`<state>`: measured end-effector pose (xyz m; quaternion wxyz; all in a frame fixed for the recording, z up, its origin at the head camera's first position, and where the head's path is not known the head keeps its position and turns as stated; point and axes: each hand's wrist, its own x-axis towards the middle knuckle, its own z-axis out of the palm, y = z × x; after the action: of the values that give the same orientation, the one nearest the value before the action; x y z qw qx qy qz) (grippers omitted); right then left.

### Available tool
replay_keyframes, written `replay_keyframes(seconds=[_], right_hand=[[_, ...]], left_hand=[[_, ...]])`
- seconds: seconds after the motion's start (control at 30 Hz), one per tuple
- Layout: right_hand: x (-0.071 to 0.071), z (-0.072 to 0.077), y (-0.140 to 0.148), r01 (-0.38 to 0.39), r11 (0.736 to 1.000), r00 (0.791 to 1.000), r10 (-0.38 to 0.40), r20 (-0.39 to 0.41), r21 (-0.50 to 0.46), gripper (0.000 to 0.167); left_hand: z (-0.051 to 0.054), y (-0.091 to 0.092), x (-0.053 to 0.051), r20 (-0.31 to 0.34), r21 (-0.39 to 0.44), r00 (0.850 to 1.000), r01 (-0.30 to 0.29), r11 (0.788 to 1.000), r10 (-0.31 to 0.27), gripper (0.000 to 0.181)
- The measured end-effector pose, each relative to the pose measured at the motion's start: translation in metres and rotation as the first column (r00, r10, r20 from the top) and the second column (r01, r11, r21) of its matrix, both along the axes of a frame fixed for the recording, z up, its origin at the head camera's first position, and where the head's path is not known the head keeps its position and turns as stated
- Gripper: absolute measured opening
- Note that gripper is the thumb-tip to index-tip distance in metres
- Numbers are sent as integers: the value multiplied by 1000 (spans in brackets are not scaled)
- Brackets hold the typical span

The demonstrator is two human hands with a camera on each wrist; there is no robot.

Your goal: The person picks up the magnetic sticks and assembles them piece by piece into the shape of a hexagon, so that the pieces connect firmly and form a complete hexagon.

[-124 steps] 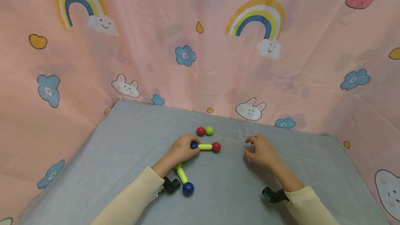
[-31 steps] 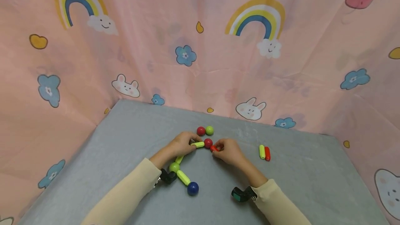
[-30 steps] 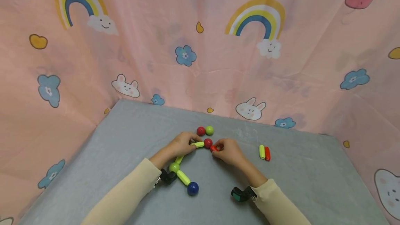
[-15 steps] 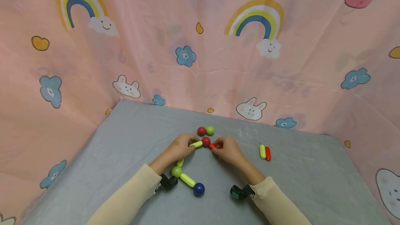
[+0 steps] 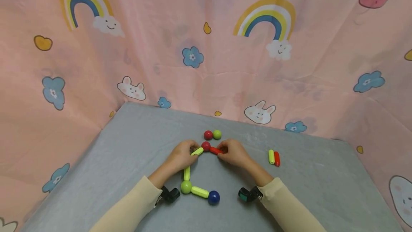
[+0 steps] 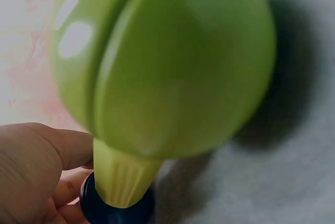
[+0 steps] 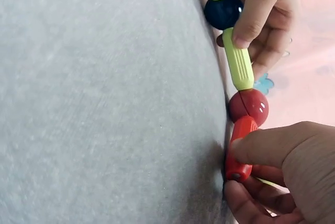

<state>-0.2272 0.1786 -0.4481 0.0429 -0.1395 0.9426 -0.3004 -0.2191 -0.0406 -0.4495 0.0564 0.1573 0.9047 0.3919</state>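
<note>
One red rod (image 5: 215, 150), pinched by the right hand (image 5: 236, 152), slants rightward and nearer; the left hand (image 5: 180, 156) pinches a leftward-slanting yellow-green rod (image 5: 197, 151).

Smooth, glossy, plastic-looking on the joined red ball (image 5: 206, 146). Grooved plastic on the red rod (image 5: 215, 150) and lime rod (image 7: 240, 69) touching it. Matt cloth on the table cover (image 5: 226, 174) beneath it; creased fabric on the pink curtain (image 5: 215, 85) behind.

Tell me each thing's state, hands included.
Left hand: pinching yellow rod
Right hand: pinching red rod
Middle red ball: between rods
Middle blue ball: between rods
Front blue ball: touching one rod
Front green ball: between rods
Spare rods: side by side
Back balls: touching
</note>
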Motion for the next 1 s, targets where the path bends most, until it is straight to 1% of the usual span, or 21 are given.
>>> replay_keyframes(seconds=[0.07,0.2,0.33,0.43,0.5,0.6,0.73,0.83,0.93,1.0], right_hand=[[0,1,0,-24,1000,1000,24,-11,20,13],[0,1,1,-38,999,999,38,-9,30,13],[0,1,2,-47,999,999,48,-8,20,14],[-1,2,1,-45,999,999,45,6,-7,15],[-1,2,1,-40,999,999,40,18,-25,14],[-2,2,0,-37,998,999,39,31,-51,14],[-3,1,-1,-30,997,999,32,33,-74,13],[-4,1,-2,-14,996,999,16,28,-86,12],[-5,0,-2,10,996,1000,-8,21,-93,12],[-6,1,-1,23,995,1000,-21,18,-98,12]], left_hand=[[1,0,3,4,-6,1000,-13,1000,13,25],[3,1,7,-7,-15,1000,-22,1000,22,24],[5,3,7,-24,-18,999,-31,999,31,23],[5,5,1,-51,-21,999,-11,1000,9,26],[6,7,-5,-70,-26,997,15,1000,-16,29],[6,12,-16,-60,-35,997,51,998,-53,28],[6,19,-26,-35,-52,994,99,994,-101,23],[6,25,-31,-39,-77,992,117,990,-121,21],[4,29,-33,-33,-97,992,115,989,-118,19],[4,30,-33,-25,-95,993,108,990,-111,18]])
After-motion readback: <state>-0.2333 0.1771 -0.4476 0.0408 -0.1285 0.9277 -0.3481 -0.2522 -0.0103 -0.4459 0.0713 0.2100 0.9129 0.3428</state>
